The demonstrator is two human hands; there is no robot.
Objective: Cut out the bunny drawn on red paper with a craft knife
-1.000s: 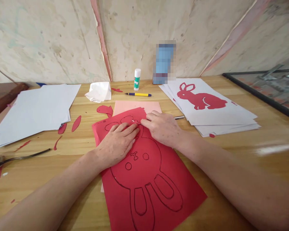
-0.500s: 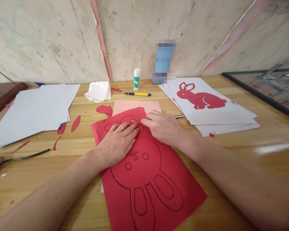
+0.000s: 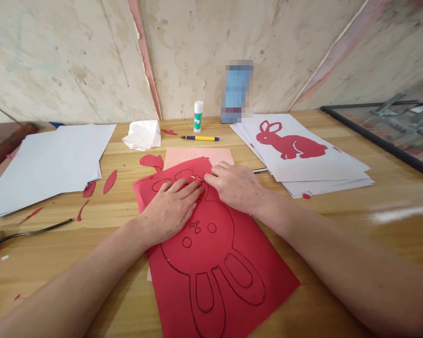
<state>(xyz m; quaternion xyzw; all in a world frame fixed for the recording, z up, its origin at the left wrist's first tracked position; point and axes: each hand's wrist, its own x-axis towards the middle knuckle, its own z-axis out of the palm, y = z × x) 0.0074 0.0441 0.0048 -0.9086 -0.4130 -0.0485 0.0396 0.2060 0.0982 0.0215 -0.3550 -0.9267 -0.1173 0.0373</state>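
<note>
A red sheet of paper (image 3: 204, 253) lies at an angle before me, with a rabbit outline drawn on it in black, ears toward me. My left hand (image 3: 172, 206) rests flat on its upper part, fingers stretched out and pressing the paper. Close to those fingertips, my right hand (image 3: 234, 185) is closed, its curled fingers at the sheet's top edge near a small cut opening. Whatever the right fingers grip is hidden. A pink pad (image 3: 200, 156) shows under the sheet. Behind the right hand, the end of a slim silver-and-black tool (image 3: 260, 171) sticks out.
White papers (image 3: 49, 164) lie left; another stack right carries a red paper-cut rabbit (image 3: 298, 145). A glue stick (image 3: 198, 117), a yellow-and-blue pen (image 3: 200, 138) and crumpled paper (image 3: 143, 134) are at the back. Red scraps (image 3: 110, 181) are scattered left; a black-framed panel (image 3: 384, 136) stands right.
The view has shifted slightly, so the whole scene sits a little further left. Both hands keep nearly the same place on the red sheet.
</note>
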